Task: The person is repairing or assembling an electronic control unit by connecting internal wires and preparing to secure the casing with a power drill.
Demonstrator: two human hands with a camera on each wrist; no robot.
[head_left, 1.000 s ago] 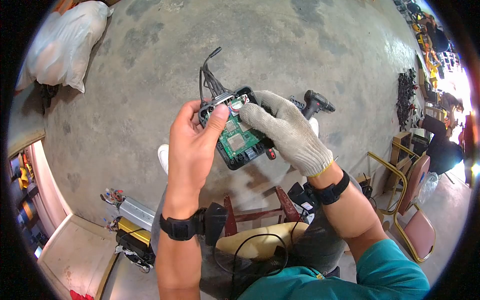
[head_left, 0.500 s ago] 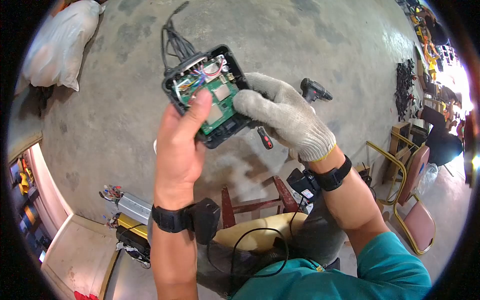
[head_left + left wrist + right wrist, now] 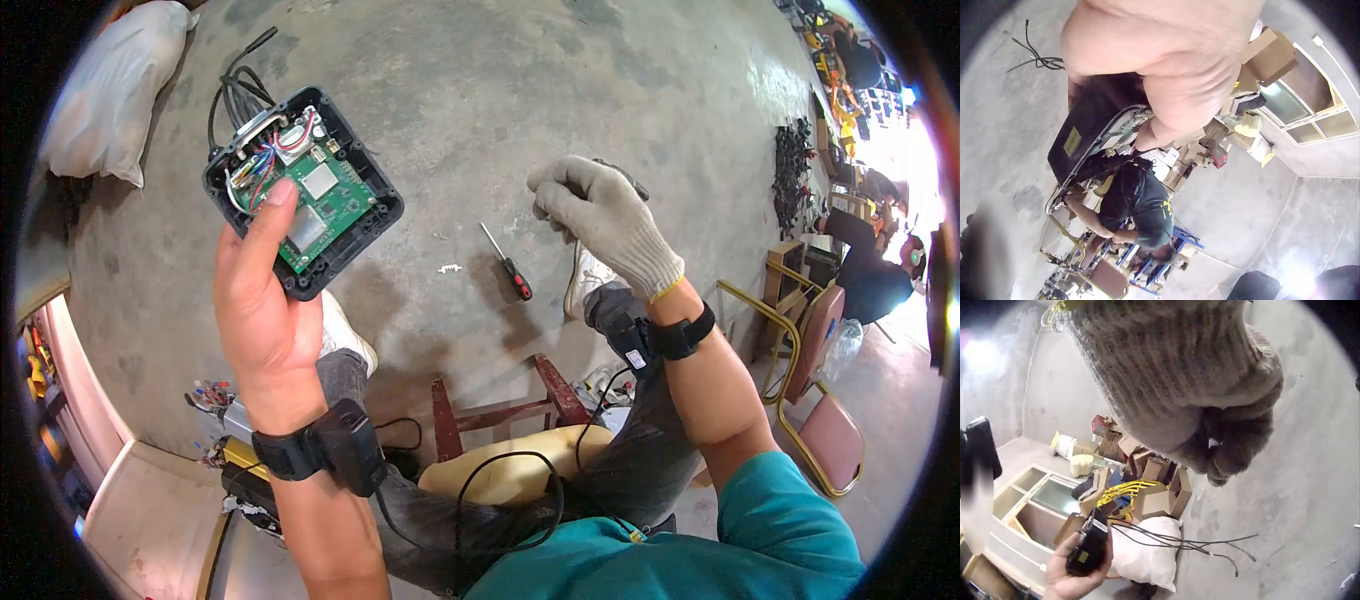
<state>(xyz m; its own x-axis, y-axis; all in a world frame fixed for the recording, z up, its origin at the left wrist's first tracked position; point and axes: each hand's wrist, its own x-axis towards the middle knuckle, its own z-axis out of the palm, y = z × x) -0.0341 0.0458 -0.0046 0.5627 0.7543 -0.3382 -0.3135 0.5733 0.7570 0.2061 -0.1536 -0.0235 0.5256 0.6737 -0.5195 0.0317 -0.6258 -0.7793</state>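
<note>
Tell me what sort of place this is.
Probably a repair workshop: the bare left hand holds an open black plastic case with a green circuit board, and a red-and-black-handled screwdriver lies on the grey concrete floor.

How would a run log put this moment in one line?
Left hand: grips open black box, circuit board showing | Right hand: gloved, fingers curled, no held thing visible | Screwdriver: on floor
</note>
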